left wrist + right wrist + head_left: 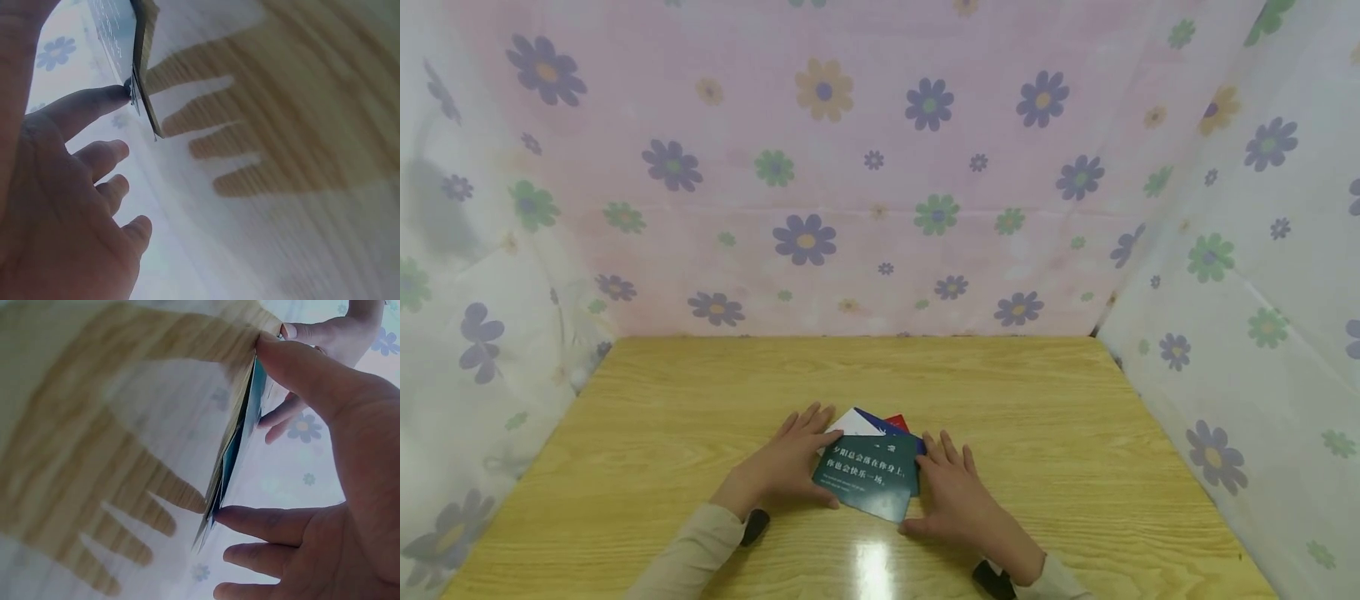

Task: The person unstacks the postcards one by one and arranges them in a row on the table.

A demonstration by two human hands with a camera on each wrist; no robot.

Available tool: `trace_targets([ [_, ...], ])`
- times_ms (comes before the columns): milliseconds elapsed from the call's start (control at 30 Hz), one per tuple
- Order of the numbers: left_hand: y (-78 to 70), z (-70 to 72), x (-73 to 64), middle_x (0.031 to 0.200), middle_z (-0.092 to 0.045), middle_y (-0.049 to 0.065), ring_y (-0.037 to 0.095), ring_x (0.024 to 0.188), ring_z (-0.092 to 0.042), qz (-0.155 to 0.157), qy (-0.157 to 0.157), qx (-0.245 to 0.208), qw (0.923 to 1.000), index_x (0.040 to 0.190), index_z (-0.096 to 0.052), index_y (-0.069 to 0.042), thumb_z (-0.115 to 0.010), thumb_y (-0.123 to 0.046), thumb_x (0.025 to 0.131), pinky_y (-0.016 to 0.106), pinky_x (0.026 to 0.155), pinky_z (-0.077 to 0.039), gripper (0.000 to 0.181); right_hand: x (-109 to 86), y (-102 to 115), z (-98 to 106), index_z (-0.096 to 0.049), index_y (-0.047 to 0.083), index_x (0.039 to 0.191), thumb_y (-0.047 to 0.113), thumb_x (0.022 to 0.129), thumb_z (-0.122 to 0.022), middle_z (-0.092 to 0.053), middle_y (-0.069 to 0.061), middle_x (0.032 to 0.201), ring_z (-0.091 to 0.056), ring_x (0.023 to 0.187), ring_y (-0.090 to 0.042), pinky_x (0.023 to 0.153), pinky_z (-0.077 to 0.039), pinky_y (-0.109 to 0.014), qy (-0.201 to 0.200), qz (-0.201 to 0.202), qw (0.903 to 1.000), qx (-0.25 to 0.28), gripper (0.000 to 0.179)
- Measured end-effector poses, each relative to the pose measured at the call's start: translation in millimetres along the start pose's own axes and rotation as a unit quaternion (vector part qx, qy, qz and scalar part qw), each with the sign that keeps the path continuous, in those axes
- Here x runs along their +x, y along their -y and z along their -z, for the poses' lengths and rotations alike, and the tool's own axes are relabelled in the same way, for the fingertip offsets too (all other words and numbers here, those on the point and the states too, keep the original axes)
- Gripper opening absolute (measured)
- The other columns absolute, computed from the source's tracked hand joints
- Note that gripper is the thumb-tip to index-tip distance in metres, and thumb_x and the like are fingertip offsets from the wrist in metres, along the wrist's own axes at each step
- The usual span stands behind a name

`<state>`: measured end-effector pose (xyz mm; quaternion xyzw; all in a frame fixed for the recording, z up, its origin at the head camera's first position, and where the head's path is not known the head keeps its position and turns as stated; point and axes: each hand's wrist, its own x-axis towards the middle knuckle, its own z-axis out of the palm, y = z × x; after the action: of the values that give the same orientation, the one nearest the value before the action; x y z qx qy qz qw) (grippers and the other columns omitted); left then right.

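A small pile of cards lies on the wooden table in front of me. On top is a dark green card [867,492] with white Chinese lettering, over another dark green edge. Behind it a white card [853,423], a blue card [917,442] and a red card [898,422] stick out unevenly. My left hand [786,462] spans the pile's left side, index fingertip at the upper corner and thumb by the lower edge. Along the right side, my right hand [958,500] has its thumb and index fingertips at the card edges [240,434]. Both hands' fingers are extended.
The glossy wood-grain table [1037,400] reflects the hands and a bright light spot. Flower-patterned cloth [865,183] hangs behind it and along both sides. A black band [756,527] sits at my left wrist, another [994,579] at my right.
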<state>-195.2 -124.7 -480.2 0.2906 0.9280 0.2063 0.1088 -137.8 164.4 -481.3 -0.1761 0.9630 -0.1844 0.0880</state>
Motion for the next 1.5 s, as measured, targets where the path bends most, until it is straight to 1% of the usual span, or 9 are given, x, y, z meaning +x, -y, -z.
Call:
trace_targets([
  [200,0.8,-1.1,-1.3,0.169,-0.021,0.014,0.037,0.157,-0.009,-0.003,-0.010,0.006,0.9999,0.151,-0.049,-0.008,-0.086,-0.058,0.071,0.056,0.127,-0.008,0.102,2.5,2,-1,-0.054,-0.001,0.142,0.061,0.069,-0.085,-0.030,-0.022,0.164,-0.018,0.153,-0.048,0.118,-0.015,-0.074,-0.022,-0.004,0.9996,-0.016,0.101],
  [400,-0.1,-0.7,-3.5,0.168,-0.023,0.016,0.039,0.157,-0.010,0.000,-0.016,0.002,0.9999,0.151,-0.049,-0.008,-0.087,-0.057,0.071,0.057,0.127,-0.009,0.101,3.5,5,0,-0.055,-0.003,0.139,0.058,0.068,-0.087,-0.031,-0.024,0.162,-0.018,0.152,-0.050,0.118,-0.013,-0.075,-0.052,0.007,0.9981,-0.031,0.099],
  [633,-1.8,-1.2,-5.0,0.168,-0.022,0.015,0.037,0.157,-0.010,0.007,-0.017,0.006,0.9998,0.152,-0.048,-0.009,-0.086,-0.058,0.072,0.056,0.127,-0.008,0.101,4.1,6,2,-0.055,-0.002,0.138,0.060,0.065,-0.088,-0.028,-0.025,0.163,-0.018,0.152,-0.050,0.118,-0.013,-0.075,-0.058,0.012,0.9976,-0.038,0.102],
  [867,-0.4,-3.0,-5.8,0.168,-0.024,0.014,0.038,0.157,-0.011,-0.002,-0.020,0.006,0.9998,0.152,-0.049,-0.008,-0.085,-0.058,0.072,0.057,0.127,-0.009,0.101,4.9,6,1,-0.056,-0.001,0.137,0.062,0.063,-0.087,-0.028,-0.025,0.164,-0.018,0.153,-0.049,0.118,-0.014,-0.075,-0.077,0.024,0.9951,-0.057,0.103],
  [1000,1.2,-3.0,-8.0,0.168,-0.024,0.014,0.038,0.157,-0.010,-0.001,-0.024,-0.002,0.9997,0.154,-0.045,-0.007,-0.087,-0.058,0.071,0.057,0.127,-0.008,0.106,4.9,6,2,-0.055,-0.001,0.138,0.062,0.064,-0.084,-0.029,-0.023,0.164,-0.014,0.154,-0.048,0.119,-0.010,-0.074,-0.072,0.025,0.9955,-0.056,0.101],
  [1100,3.5,-1.9,-10.1,0.168,-0.024,0.015,0.038,0.157,-0.009,0.000,-0.026,-0.008,0.9996,0.154,-0.044,-0.006,-0.088,-0.058,0.069,0.058,0.127,-0.007,0.108,4.8,5,3,-0.054,0.001,0.139,0.061,0.064,-0.083,-0.027,-0.022,0.165,-0.011,0.154,-0.048,0.120,-0.008,-0.073,-0.067,0.025,0.9961,-0.052,0.101],
  [1267,6.9,0.7,-13.8,0.167,-0.023,0.019,0.042,0.156,-0.009,-0.010,-0.025,-0.023,0.9994,0.150,-0.050,-0.005,-0.090,-0.054,0.067,0.061,0.126,-0.007,0.105,3.0,3,6,-0.055,0.004,0.138,0.059,0.063,-0.085,-0.027,-0.022,0.165,-0.012,0.154,-0.048,0.119,-0.009,-0.074,-0.078,0.036,0.9953,-0.045,0.098],
  [1433,9.5,0.4,-16.8,0.168,-0.022,0.017,0.042,0.157,-0.008,-0.019,-0.029,-0.019,0.9992,0.151,-0.048,-0.006,-0.092,-0.051,0.066,0.060,0.126,-0.008,0.106,1.0,0,7,-0.055,0.006,0.139,0.060,0.063,-0.086,-0.028,-0.022,0.165,-0.014,0.154,-0.048,0.120,-0.010,-0.073,-0.089,0.049,0.9939,-0.044,0.098],
  [1500,10.2,0.3,-17.7,0.167,-0.023,0.019,0.043,0.156,-0.009,-0.026,-0.034,-0.020,0.9989,0.151,-0.047,-0.005,-0.093,-0.049,0.065,0.062,0.125,-0.009,0.107,0.1,-1,7,-0.055,0.006,0.139,0.061,0.064,-0.085,-0.028,-0.022,0.165,-0.015,0.154,-0.047,0.120,-0.011,-0.072,-0.090,0.054,0.9934,-0.046,0.098],
])
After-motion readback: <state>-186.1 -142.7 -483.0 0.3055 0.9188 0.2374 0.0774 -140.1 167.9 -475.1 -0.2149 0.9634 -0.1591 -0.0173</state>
